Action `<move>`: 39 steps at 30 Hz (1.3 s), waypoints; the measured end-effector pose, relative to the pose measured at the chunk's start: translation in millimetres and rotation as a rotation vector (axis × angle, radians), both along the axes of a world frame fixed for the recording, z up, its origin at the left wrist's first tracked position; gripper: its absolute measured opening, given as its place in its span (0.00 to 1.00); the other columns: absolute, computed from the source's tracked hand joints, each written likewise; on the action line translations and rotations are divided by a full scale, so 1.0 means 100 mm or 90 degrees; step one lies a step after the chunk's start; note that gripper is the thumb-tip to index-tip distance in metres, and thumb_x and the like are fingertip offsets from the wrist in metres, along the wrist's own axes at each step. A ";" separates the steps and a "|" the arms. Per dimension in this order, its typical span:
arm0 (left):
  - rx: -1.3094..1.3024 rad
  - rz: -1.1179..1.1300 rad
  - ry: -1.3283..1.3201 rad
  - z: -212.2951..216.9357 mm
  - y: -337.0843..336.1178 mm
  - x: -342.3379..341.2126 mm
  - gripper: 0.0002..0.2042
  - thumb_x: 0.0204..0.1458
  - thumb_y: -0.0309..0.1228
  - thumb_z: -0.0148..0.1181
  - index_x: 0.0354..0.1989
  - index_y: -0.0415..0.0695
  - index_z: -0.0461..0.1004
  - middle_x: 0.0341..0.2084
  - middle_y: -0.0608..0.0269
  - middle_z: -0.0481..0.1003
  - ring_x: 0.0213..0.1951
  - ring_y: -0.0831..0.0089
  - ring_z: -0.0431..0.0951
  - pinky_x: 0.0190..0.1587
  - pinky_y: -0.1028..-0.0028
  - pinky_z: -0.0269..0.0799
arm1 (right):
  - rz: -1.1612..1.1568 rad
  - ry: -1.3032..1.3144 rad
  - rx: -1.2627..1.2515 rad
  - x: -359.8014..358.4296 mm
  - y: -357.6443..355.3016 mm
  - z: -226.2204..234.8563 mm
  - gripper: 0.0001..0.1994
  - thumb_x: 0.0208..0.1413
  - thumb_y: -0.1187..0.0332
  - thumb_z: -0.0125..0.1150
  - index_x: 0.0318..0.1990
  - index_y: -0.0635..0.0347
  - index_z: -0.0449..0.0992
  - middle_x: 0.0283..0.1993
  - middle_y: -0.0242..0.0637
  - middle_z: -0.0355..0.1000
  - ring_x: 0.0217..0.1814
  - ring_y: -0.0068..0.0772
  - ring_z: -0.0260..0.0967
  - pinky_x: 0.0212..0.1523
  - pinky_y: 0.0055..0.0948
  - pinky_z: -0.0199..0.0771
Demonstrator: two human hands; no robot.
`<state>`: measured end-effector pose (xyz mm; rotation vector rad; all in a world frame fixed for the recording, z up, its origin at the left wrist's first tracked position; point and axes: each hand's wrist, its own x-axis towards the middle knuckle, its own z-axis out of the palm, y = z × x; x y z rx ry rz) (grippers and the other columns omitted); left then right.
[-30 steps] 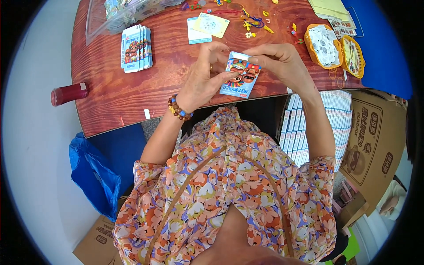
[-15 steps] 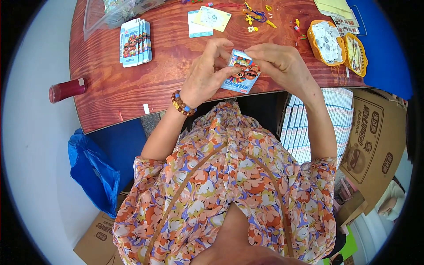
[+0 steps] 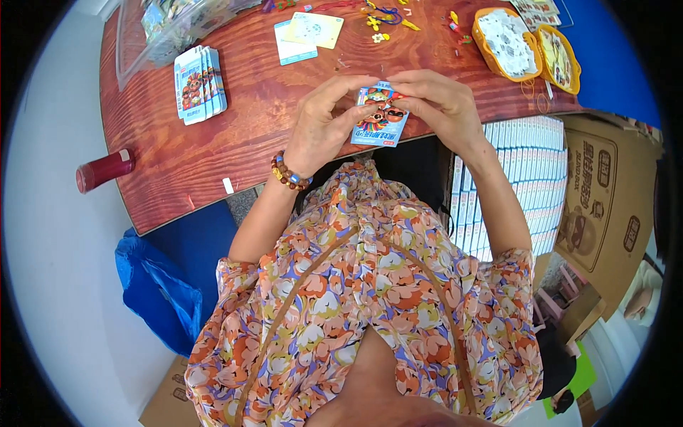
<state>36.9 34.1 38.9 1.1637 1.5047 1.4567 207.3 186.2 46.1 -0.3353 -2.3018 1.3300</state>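
Note:
A small light-blue printed carton [image 3: 379, 132] with cartoon characters on its face is held over the table's near edge. My left hand [image 3: 324, 124], a beaded bracelet at its wrist, grips the carton's left side, thumb on the printed face and fingers curled round the far end. On the other side my right hand [image 3: 449, 114] grips it likewise, thumb on the face near the upper right corner. Fingertips of both hands nearly meet over the carton's far end, so that end is mostly hidden.
Several similar cartons [image 3: 200, 85] stand in an overlapping stack at the left, near a clear plastic bin [image 3: 131, 60]. Cards [image 3: 296, 51] and small trinkets [image 3: 380, 37] lie farther back. Yellow baskets [image 3: 484, 53] hold packets at right. Below stands an open box of packed cartons [image 3: 512, 178].
My left fingers have come forward over the carton's far end, where the right hand was pinching a raised white flap. That flap no longer shows. The whole view has shifted slightly.

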 end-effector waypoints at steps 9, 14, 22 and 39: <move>-0.063 0.001 -0.032 -0.23 -0.01 0.12 0.17 0.55 0.17 0.61 0.53 0.38 0.72 0.35 0.64 0.76 0.37 0.77 0.77 0.40 0.78 0.75 | -0.098 -0.045 -0.233 0.23 -0.23 -0.26 0.12 0.58 0.70 0.63 0.48 0.63 0.79 0.43 0.36 0.79 0.41 0.21 0.75 0.44 0.24 0.75; 0.002 -0.049 -0.065 -0.22 0.18 0.39 0.20 0.57 0.17 0.58 0.58 0.37 0.67 0.45 0.57 0.75 0.43 0.75 0.77 0.44 0.76 0.75 | -0.241 0.137 -0.524 0.59 -0.50 -0.25 0.14 0.58 0.71 0.64 0.50 0.66 0.77 0.43 0.36 0.78 0.43 0.20 0.74 0.45 0.22 0.72; -0.075 -0.282 0.068 -0.10 0.43 1.00 0.31 0.56 0.20 0.61 0.68 0.44 0.59 0.40 0.57 0.76 0.38 0.76 0.78 0.42 0.75 0.75 | -0.713 0.099 -0.318 2.75 -0.47 -0.41 0.16 0.62 0.66 0.57 0.55 0.63 0.74 0.44 0.39 0.78 0.41 0.30 0.78 0.43 0.29 0.81; -0.159 -0.252 0.204 0.05 0.50 1.02 0.22 0.60 0.17 0.51 0.64 0.39 0.64 0.42 0.56 0.77 0.42 0.71 0.79 0.46 0.75 0.74 | -1.199 -0.678 0.241 6.14 -0.48 -1.41 0.17 0.51 0.71 0.61 0.49 0.61 0.71 0.47 0.56 0.71 0.49 0.61 0.69 0.48 0.52 0.70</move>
